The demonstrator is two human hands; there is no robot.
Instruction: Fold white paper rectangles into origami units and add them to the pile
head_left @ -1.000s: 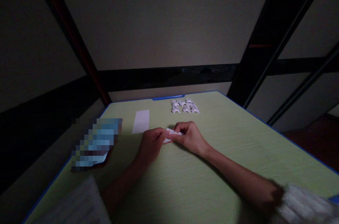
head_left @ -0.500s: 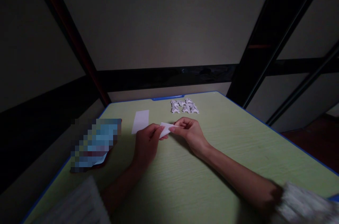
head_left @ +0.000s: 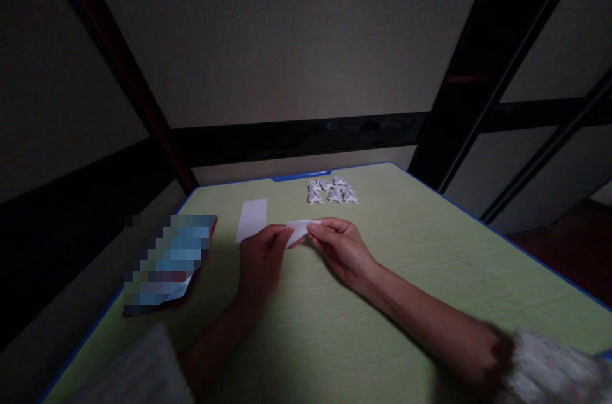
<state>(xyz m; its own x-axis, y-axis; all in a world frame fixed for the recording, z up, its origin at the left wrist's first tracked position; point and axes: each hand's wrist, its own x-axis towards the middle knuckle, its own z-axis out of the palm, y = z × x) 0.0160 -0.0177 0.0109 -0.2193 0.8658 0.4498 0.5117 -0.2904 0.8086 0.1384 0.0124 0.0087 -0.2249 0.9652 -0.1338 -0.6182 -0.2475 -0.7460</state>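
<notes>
A small folded piece of white paper (head_left: 297, 231) is held between both hands above the table. My left hand (head_left: 262, 257) pinches its left end, thumb on top. At the right end, my right hand (head_left: 343, 247) grips it between thumb and fingers. The folds on the underside are hidden by the fingers. Just behind my left hand lies a flat white paper sheet (head_left: 252, 219). Farther back, several small folded paper figures (head_left: 332, 190) stand grouped together.
The light green table (head_left: 406, 308) has a blue edge. On its left lies a flat bluish thing with a dark red rim (head_left: 176, 264), mostly blurred out by pixels. A panelled wall (head_left: 306, 41) rises behind the table's far edge.
The fingers of my right hand have shifted along the folded paper, its thumb now pressing on top near the right end. My left hand keeps its pinch. The view has shifted slightly.
</notes>
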